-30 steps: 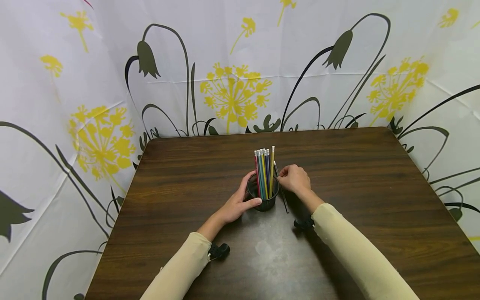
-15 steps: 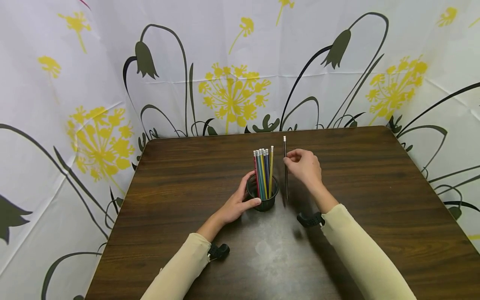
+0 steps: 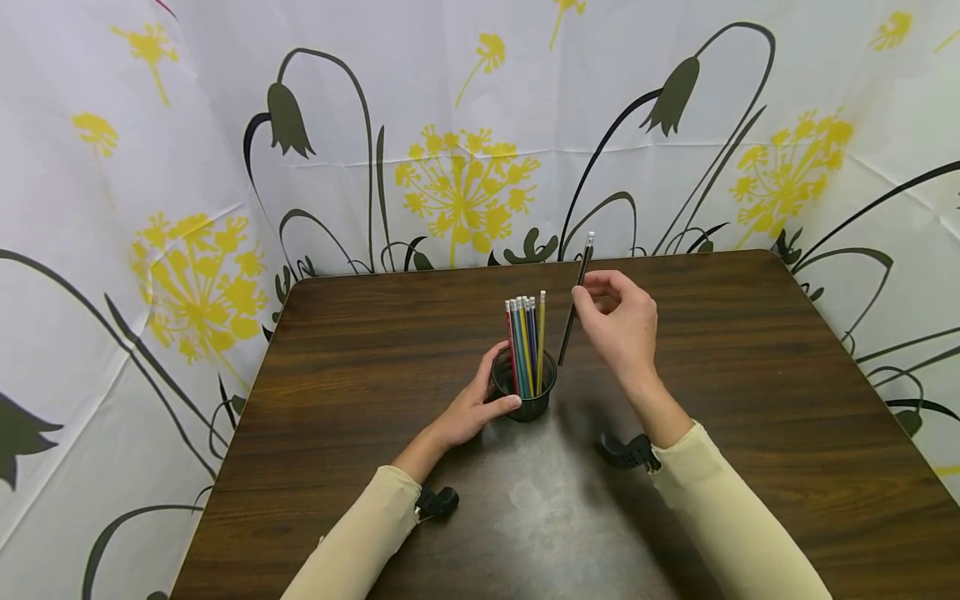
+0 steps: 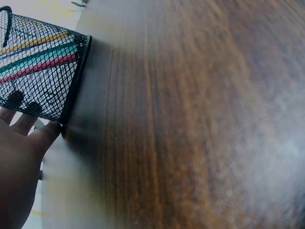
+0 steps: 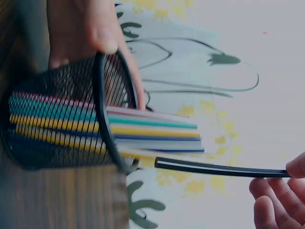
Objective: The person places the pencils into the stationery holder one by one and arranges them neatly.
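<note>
A black wire-mesh pencil cup (image 3: 534,409) stands upright on the table. Several colored pencils (image 3: 523,350) lean inside it, eraser ends up, in red, teal, yellow and dark blue. My left hand (image 3: 471,410) grips the cup from the left, thumb over the near side of the rim and fingers around the far side. Between thumb and fingertips, my right hand (image 3: 624,327) pinches a black pencil (image 3: 568,332) above the table, tilted, white eraser up. Its lower end is close to the right side of the rim. In the right wrist view that blunt end (image 5: 162,162) points at the cup's mouth.
The brown wood-grain table (image 3: 360,333) reaches back to a white curtain (image 3: 337,208) printed with yellow and dark green flowers. Black wrist-worn cameras (image 3: 437,502) hang below both wrists.
My right hand has lifted the black pencil from beside the cup, up and to the right, and its lower end now tilts toward the cup. My left hand stays on the cup.
</note>
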A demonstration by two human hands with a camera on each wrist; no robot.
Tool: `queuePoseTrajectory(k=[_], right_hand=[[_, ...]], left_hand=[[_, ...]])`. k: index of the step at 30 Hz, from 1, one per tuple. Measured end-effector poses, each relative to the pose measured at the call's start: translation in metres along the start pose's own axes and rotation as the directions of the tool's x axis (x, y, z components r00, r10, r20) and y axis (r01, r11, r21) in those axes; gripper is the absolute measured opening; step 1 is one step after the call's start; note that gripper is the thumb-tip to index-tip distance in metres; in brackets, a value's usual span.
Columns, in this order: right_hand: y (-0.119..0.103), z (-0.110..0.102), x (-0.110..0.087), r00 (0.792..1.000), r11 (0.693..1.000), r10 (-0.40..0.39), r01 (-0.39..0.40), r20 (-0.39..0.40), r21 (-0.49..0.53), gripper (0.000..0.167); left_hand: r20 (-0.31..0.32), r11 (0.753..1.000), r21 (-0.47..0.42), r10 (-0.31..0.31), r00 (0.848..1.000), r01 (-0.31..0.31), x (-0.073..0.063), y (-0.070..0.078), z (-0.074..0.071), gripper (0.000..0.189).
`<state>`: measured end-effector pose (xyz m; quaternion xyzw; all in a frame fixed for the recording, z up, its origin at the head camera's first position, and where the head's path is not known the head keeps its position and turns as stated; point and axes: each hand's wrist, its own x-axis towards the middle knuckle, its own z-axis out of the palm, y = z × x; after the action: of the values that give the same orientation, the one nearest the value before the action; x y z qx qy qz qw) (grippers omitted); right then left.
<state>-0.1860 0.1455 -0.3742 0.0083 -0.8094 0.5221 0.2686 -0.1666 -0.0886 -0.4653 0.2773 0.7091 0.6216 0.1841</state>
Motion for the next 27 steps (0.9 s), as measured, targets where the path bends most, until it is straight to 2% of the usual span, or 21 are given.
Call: queuePoseTrajectory(k=[3, 8, 14, 27], right_hand=[[-0.006, 0.002, -0.005, 0.999, 0.998, -0.032, 0.031, 0.024, 0.051, 0.013], [-0.004, 0.013, -0.016, 0.988, 0.995, -0.056, 0.044, 0.143, 0.087, 0.011], [0.006, 0.029, -0.030, 0.963, 0.999, -0.028, 0.016, 0.266, 0.048, 0.012], [0.019, 0.049, -0.048, 0.920, 0.999, -0.042, 0.051, 0.389, -0.013, 0.010]], left_hand=[[0.002, 1.000, -0.005, 0.004, 1.000, -0.004, 0.000, 0.000, 0.000, 0.079], [0.001, 1.000, -0.008, 0.003, 1.000, -0.003, 0.000, 0.000, 0.000, 0.079], [0.000, 1.000, -0.023, -0.003, 1.000, 0.003, 0.001, -0.002, 0.000, 0.079], [0.002, 0.999, 0.005, -0.035, 0.999, 0.035, -0.001, -0.001, -0.001, 0.078]])
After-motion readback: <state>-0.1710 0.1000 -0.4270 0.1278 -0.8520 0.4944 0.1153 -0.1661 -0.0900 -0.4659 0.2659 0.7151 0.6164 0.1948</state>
